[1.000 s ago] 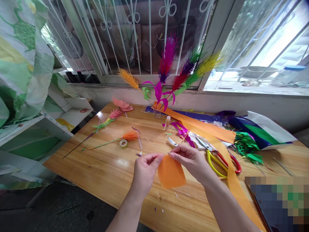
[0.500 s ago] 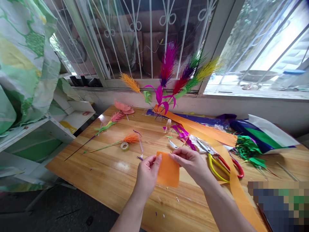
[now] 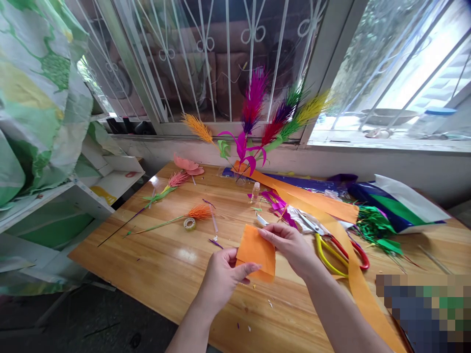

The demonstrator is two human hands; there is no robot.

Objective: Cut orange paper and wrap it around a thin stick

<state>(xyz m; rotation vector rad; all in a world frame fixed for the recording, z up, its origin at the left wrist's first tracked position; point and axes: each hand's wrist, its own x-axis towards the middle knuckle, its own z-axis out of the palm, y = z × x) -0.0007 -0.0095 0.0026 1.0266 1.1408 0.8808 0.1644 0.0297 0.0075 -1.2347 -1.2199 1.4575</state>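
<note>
An orange paper square (image 3: 256, 251) is hovering just above the wooden surface (image 3: 165, 264), pinched at its lower edge by the left hand (image 3: 223, 277) and at its upper right corner by the right hand (image 3: 290, 245), both hands grasping it. Just to the right, yellow-handled scissors (image 3: 327, 247) are lying beside a long orange paper strip (image 3: 353, 274), and a tape roll (image 3: 189, 224) is sitting further left near an orange paper flower (image 3: 198, 212)

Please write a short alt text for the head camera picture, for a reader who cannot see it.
Two bare hands, left hand and right hand, hold a small orange paper piece above a wooden table. Scissors, a long orange paper strip and colourful paper feather flowers lie or stand behind, near a barred window.
</note>
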